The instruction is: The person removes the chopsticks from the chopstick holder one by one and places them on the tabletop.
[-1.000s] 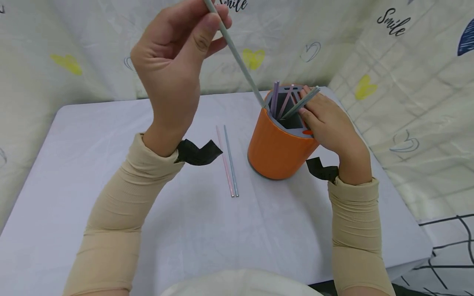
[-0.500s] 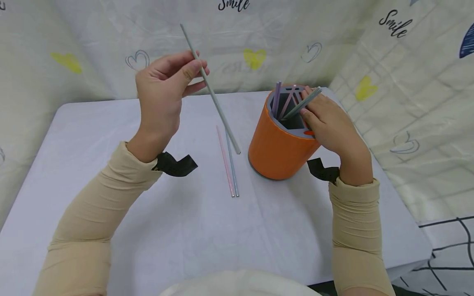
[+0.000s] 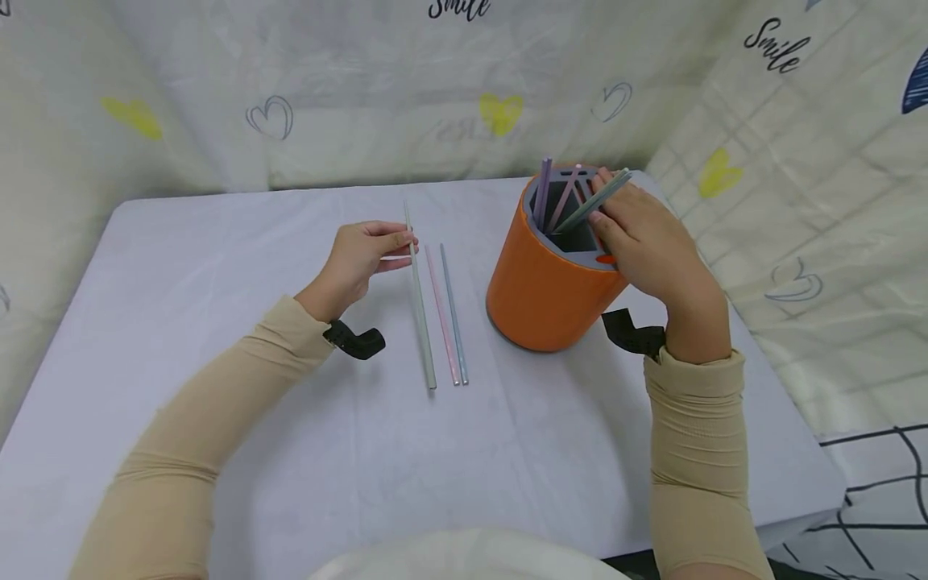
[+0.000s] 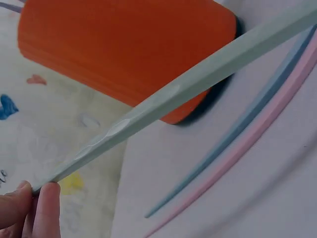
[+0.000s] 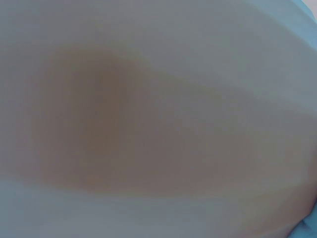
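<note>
On the white table (image 3: 326, 483), pale green stick (image 3: 422, 322): is being pinched near its far end, toward the far edge, by the left hand (image 3: 362, 254); whether its near end is touching cannot be told.
Pink stick (image 3: 441, 314) and blue stick (image 3: 453, 314): are lying just to its right; they could be knocked into rolling, should that unheld near end be swung wide.
Orange holder (image 3: 547, 294): is being touched at its rim, near the far right corner, by the right hand (image 3: 645, 229), its grip being hidden; under uneven pressing, it might be tipped and the leaning green sticks (image 3: 594, 201) spilled.
</note>
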{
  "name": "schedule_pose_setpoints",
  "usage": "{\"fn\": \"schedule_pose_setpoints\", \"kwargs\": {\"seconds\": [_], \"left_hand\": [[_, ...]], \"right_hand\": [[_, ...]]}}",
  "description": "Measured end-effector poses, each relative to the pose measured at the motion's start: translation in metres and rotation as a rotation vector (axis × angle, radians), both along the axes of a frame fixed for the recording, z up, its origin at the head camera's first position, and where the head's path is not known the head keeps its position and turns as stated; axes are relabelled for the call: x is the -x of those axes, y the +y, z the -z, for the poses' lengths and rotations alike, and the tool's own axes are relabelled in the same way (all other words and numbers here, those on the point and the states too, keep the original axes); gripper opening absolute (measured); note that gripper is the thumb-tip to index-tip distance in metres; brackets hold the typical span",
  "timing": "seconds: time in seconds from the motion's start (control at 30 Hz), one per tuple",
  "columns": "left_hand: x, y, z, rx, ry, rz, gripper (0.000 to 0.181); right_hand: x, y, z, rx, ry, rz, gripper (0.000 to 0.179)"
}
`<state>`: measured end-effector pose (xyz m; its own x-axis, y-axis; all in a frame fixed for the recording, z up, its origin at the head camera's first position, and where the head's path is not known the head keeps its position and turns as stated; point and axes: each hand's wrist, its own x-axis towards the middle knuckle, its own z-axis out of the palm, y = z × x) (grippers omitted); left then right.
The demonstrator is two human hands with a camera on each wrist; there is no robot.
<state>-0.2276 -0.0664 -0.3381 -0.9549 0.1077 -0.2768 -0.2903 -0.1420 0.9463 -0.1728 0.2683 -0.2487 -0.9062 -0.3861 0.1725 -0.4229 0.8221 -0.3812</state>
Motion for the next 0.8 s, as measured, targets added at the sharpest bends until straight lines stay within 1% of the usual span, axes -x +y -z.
{"fn": "schedule_pose_setpoints", "kwargs": {"seconds": [0.07,0.13,0.2,0.27,0.37,0.43,0.57,0.63,0.73,0.8], "left_hand": [[0.003,0.002,0.014,0.022,-0.043,0.008,0.032],[0.005,0.004,0.025,0.024,-0.071,-0.001,0.035],[0.008,0.004,0.033,0.025,-0.08,-0.005,0.037],[0.01,0.004,0.039,0.024,-0.092,-0.014,0.037],[0.013,0.004,0.044,0.021,-0.117,-0.024,0.036],[0.015,0.005,0.047,0.025,-0.142,-0.034,0.034],[0.018,0.007,0.051,0.047,-0.198,-0.023,0.03],[0.02,0.008,0.052,0.056,-0.229,-0.031,0.029],[0.022,0.009,0.057,0.074,-0.254,-0.049,0.029],[0.024,0.009,0.061,0.088,-0.256,-0.057,0.03]], "right_hand": [[0.0,0.0,0.0,-0.001,0.001,0.001,0.046],[0.001,0.0,0.001,0.001,0.004,0.0,0.046],[0.002,0.0,0.001,0.005,0.009,0.0,0.043],[0.002,0.0,0.002,0.01,0.015,0.0,0.041],[0.002,0.0,0.002,0.011,0.013,-0.001,0.041],[0.002,0.0,0.002,0.003,0.001,0.002,0.045],[0.001,0.0,0.0,-0.005,-0.017,0.009,0.047],[0.001,0.001,0.0,-0.001,-0.017,0.007,0.047],[0.001,0.001,0.0,0.001,-0.014,0.004,0.047],[0.001,0.001,0.001,0.003,-0.013,0.003,0.047]]}}
